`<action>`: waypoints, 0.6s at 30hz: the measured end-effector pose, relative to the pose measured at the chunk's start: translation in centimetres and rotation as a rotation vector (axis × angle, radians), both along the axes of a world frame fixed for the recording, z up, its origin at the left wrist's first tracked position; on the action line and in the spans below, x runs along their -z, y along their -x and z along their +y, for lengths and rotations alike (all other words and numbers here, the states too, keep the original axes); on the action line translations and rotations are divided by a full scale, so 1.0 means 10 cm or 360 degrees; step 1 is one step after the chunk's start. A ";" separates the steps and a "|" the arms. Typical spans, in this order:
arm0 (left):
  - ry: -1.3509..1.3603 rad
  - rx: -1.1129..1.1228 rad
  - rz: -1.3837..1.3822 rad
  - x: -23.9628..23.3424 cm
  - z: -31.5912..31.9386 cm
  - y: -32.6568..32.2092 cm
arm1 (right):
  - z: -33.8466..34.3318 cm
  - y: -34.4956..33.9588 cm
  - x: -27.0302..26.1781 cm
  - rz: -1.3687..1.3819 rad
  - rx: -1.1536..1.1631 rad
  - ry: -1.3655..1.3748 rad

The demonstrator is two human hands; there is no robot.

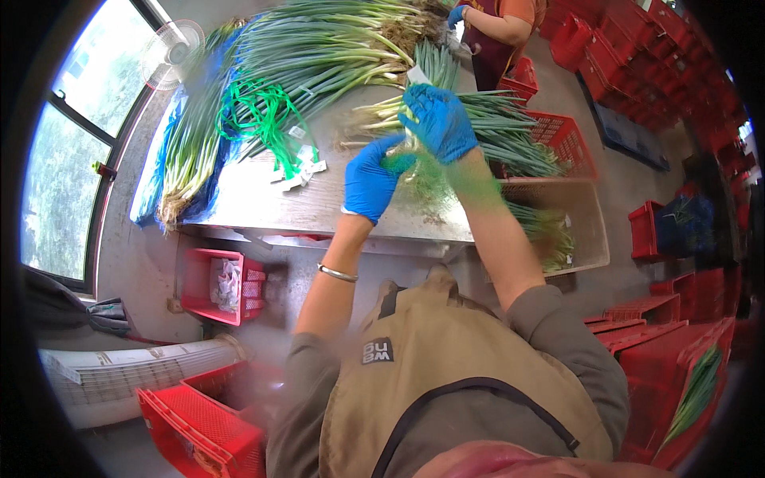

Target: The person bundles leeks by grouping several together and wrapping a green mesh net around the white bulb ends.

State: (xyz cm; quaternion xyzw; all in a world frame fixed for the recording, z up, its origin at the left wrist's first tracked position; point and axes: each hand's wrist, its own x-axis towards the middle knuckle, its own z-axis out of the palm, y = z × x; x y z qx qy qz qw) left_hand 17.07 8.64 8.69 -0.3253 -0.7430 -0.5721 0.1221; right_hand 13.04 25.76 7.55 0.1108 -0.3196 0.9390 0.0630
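Observation:
Both my hands wear blue gloves and work close together over the metal-topped table. My left hand [370, 182] grips a blurred green plastic tie [399, 161]. My right hand [441, 122] is bent over pale green onion stalks [410, 138], and a white tag [418, 74] juts out by its fingertips. Below the hands hang blurred roots [421, 188]; green leaves [436, 63] show above. My fingers hide how the tie runs around the stalks. Beside them lie more green onions [493, 119], their leaves pointing right.
A green onion heap [311, 48] covers the table's far side. Tangled green ties [263, 116] with white tags [302, 173] lie left. Crates hold green onions at right, including a beige one [588, 224]. A co-worker [502, 30] stands beyond. Red crates [212, 287] sit on the floor.

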 end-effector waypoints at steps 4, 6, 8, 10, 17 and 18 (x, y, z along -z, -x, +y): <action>-0.0728 0.0405 -0.0954 -0.23 -0.04 -0.22 | -0.33 -0.35 -0.30 -0.0412 0.0147 0.0250; -0.0634 0.0471 -0.0978 -0.17 -0.24 -0.19 | -0.35 -0.44 -0.34 -0.0395 0.0058 0.0328; 0.0007 0.0191 -0.0553 -0.27 -0.26 -0.20 | -0.42 -0.59 -0.30 -0.0245 0.0104 0.0171; 0.0312 0.0006 0.0349 -0.19 -0.27 -0.17 | -0.57 -0.77 -0.42 -0.0202 0.0194 -0.0096; -0.0401 0.0199 -0.0196 -0.10 -0.42 -0.02 | -1.25 -1.01 -0.33 -0.0004 0.0725 -0.0810; -0.0352 0.0198 0.0096 -0.18 -0.40 -0.07 | -1.30 -1.09 -0.36 0.0022 0.0721 -0.0736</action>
